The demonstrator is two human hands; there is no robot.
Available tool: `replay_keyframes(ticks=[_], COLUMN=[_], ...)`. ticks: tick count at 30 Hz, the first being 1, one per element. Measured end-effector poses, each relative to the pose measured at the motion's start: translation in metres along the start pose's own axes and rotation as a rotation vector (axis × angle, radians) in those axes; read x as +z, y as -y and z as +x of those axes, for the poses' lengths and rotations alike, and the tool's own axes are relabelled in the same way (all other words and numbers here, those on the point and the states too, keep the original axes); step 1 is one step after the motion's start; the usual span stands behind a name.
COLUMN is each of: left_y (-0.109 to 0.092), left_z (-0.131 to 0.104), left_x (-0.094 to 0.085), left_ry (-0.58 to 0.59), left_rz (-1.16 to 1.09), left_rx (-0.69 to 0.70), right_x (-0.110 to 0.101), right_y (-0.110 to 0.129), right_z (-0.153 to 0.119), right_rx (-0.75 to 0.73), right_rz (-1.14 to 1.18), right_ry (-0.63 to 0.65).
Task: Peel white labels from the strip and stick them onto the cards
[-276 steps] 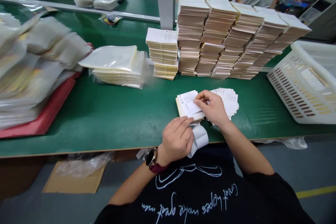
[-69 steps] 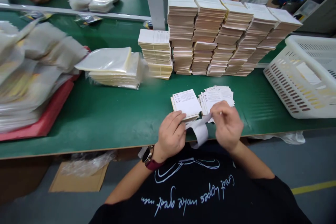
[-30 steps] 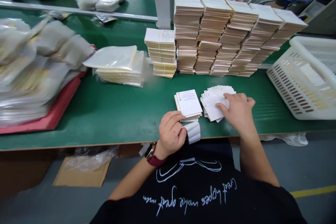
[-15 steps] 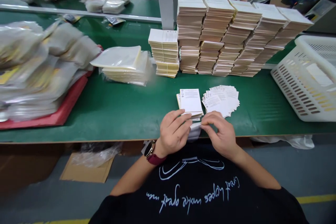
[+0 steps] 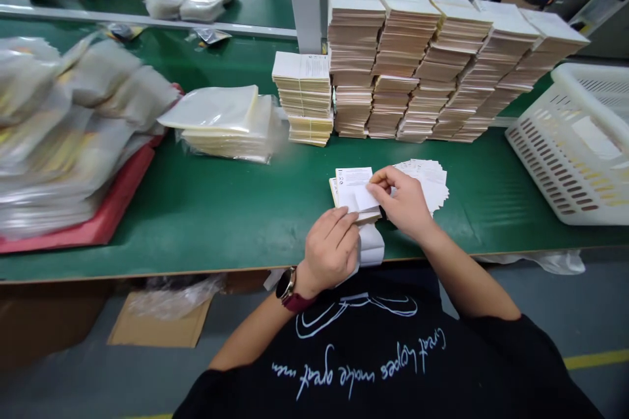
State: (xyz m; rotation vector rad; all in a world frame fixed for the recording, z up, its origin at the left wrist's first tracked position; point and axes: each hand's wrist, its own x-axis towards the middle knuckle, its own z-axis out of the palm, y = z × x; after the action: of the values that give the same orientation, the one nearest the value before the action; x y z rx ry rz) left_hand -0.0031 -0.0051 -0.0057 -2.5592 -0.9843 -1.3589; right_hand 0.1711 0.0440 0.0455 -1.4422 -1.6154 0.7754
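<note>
On top of the short stack of printed cards, near the desk's front edge, a small white slip — looks like a label — lies over the lower part of the top card. Right hand has its right side pinched between thumb and finger; left hand is closed on a white strip curling toward the edge, fingertips at the stack's front. To get this right, I'd square the slip to the card before pressing, keep it below the printed text, then smooth from one side across — no bubbles. Left fingertips should steady the stack; its cards sit slightly askew. Just right, partly behind the right hand: fanned pile of cards, easy to snag with a wrist. Farther back on the green desk: banded bundle, tall stacks; clear bags left, white basket right.
</note>
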Motion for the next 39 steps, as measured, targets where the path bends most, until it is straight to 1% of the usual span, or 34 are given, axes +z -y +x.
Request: replay_keyframes(ticks=[2, 5, 12, 17, 19, 20, 23, 25, 26, 27, 29, 32, 34, 36, 39], left_y=[0.000, -0.001, -0.001, -0.001, -0.001, -0.001, -0.001, -0.001, -0.001, -0.001, -0.001, 0.000, 0.000, 0.001, 0.001], left_z=[0.000, -0.001, -0.004, -0.004, -0.004, -0.003, -0.002, -0.001, -0.001, -0.001, -0.002, -0.003, -0.004, -0.003, -0.003], left_x=[0.000, 0.000, 0.000, 0.000, 0.001, 0.001, 0.002, 0.002, 0.002, 0.002, 0.002, 0.001, 0.001, 0.001, 0.002], left_ry=[-0.002, 0.000, -0.014, -0.012, -0.005, 0.000, 0.012, 0.011, 0.009, 0.006, 0.005, 0.029, 0.047, 0.060, 0.066], left_rz=[-0.002, -0.010, -0.027, -0.007, 0.003, 0.008, 0.023, 0.034, 0.036, 0.034, 0.023, -0.003, -0.013, -0.015, -0.018], left_rx=[-0.007, -0.018, 0.015, 0.017, 0.007, 0.005, 0.009, 0.019, 0.023, 0.028, 0.032, 0.030, 0.024, 0.014, 0.002], right_x=[0.007, 0.011, 0.015, 0.016, 0.017, 0.018, 0.019, 0.017, 0.014, 0.011, 0.004, -0.001, 0.000, 0.002, 0.004], right_y=[-0.003, -0.005, -0.007, -0.009, -0.007, -0.005, 0.004, 0.007, 0.007, 0.006, 0.001, -0.011, -0.017, -0.018, -0.013], right_z=[0.003, 0.004, 0.006, 0.007, 0.006, 0.005, 0.003, 0.003, 0.003, 0.004, 0.007, 0.011, 0.014, 0.015, 0.015], right_rx=[0.061, 0.107, 0.112, 0.077, 0.036, 0.000, -0.106, -0.079, -0.033, 0.019, 0.110, 0.194, 0.211, 0.198, 0.173], right_rz=[0.042, 0.061, 0.029, -0.015, -0.105, -0.195, -0.591, -0.786, -0.823, -0.817, -0.694, -0.355, -0.187, -0.135, -0.225], right_ry=[0.031, 0.018, 0.019, 0.044, 0.053, 0.055, 0.051, 0.036, 0.030, 0.033, 0.083, 0.166, 0.162, 0.145, 0.111])
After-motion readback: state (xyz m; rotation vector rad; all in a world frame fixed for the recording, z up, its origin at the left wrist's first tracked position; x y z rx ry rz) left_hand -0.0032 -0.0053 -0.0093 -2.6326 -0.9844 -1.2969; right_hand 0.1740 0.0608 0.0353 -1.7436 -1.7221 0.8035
